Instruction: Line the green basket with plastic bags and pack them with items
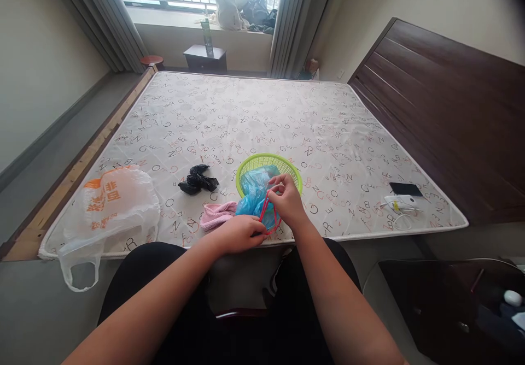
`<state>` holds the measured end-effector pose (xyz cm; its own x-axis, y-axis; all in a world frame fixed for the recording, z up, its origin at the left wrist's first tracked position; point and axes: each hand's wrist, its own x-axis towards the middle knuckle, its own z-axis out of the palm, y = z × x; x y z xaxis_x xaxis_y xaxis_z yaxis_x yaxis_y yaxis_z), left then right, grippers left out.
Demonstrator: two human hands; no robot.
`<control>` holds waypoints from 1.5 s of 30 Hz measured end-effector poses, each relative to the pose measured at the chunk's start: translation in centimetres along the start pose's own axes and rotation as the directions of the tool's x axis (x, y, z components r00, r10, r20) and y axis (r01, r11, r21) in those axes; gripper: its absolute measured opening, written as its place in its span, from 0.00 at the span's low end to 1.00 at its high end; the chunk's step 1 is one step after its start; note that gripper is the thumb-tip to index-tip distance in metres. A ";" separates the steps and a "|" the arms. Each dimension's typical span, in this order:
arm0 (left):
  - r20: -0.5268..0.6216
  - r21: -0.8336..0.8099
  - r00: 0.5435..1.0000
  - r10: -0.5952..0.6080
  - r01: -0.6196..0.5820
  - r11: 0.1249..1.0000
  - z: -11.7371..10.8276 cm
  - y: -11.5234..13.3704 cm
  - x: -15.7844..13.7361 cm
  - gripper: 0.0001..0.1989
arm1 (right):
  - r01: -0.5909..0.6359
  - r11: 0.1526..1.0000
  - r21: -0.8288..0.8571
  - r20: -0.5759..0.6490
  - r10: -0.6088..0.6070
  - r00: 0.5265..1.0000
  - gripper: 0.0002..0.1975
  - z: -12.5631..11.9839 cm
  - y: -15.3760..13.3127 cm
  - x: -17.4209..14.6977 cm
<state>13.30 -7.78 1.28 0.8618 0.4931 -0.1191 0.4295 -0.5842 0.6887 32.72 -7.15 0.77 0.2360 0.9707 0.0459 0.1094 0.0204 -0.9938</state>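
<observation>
A blue plastic bag (256, 183) with a red drawstring (266, 205) lies partly inside a green plastic basket (295, 169) and hangs out over its near rim. My right hand (285, 198) pinches the red drawstring above the bag's near end. Lower down, my left hand (245, 233) has its fingers closed on the same drawstring near the mattress edge. Beside the bag, to the left, is a pink cloth (216, 215). Further left lies a knotted black plastic bag (199, 180).
A white plastic bag with orange print (118, 201) lies at the mattress's (246, 113) near left corner. On the right are a black phone-like slab (406, 189) and a white device with a cord (401, 202). A dark bedside cabinet (443, 299) stands at lower right.
</observation>
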 end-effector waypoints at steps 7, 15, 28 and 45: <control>-0.033 -0.272 0.999 0.039 -0.047 0.961 -0.7 -0.9 -0.7 0.14 | -0.147 0.989 0.028 0.278 0.134 0.951 0.16 -1.6 0.8 1.1; -0.263 -0.701 0.916 -0.303 0.034 0.712 -0.4 -2.1 -0.1 0.14 | -0.250 0.932 0.263 0.313 0.162 0.936 0.07 -0.6 1.0 0.9; -0.201 -0.945 0.924 -0.326 -0.095 0.312 -0.4 -2.3 0.0 0.21 | -0.401 0.780 0.480 0.372 0.233 0.898 0.22 3.9 2.4 -0.4; -0.240 -0.964 0.740 -0.628 -0.104 0.247 0.0 -3.9 1.4 0.21 | -0.358 0.821 0.444 0.197 0.300 0.933 0.25 3.6 2.9 0.3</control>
<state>12.78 -4.78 -1.58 0.3030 0.8868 -0.3489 -0.2434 0.4260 0.8714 29.60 -5.96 -2.43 0.0633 0.9592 -0.2754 -0.4233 -0.2241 -0.8778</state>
